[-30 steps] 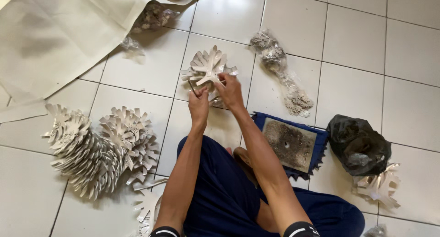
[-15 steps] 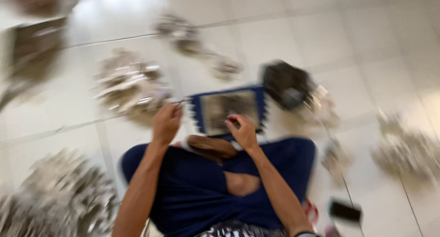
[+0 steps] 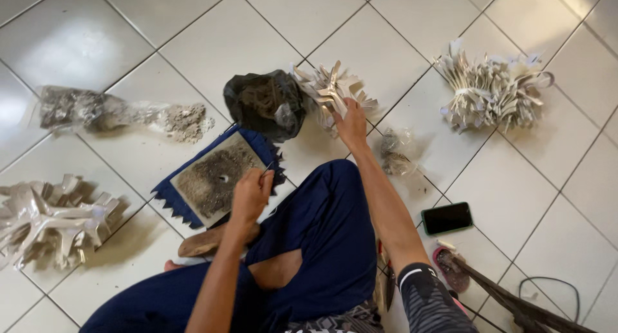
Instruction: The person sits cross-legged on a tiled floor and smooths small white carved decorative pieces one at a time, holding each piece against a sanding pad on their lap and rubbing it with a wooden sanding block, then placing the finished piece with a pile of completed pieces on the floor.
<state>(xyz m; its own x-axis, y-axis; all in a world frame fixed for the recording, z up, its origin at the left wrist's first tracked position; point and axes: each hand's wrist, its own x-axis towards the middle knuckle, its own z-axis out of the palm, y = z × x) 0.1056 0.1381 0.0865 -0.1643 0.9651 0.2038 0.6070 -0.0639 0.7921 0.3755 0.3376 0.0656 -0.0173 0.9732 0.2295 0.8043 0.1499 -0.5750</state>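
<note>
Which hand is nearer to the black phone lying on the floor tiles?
The right hand is somewhat nearer, though neither is close. It rests on a pile of white paper pieces, up and left of the phone. The left hand is far left of it, beside the blue-edged tray.

The person wears dark navy-blue fabric trousers (image 3: 322,243) with a ragged open tear at the inner thigh. At the waist, a grey-and-black patterned garment hem (image 3: 335,321) is visible. The right arm carries a black-and-grey patterned sleeve with a white edge band (image 3: 428,301), ending above the elbow. The left hand (image 3: 252,192) and right hand (image 3: 353,123) are bare; no gloves, rings or watch are visible.
</note>
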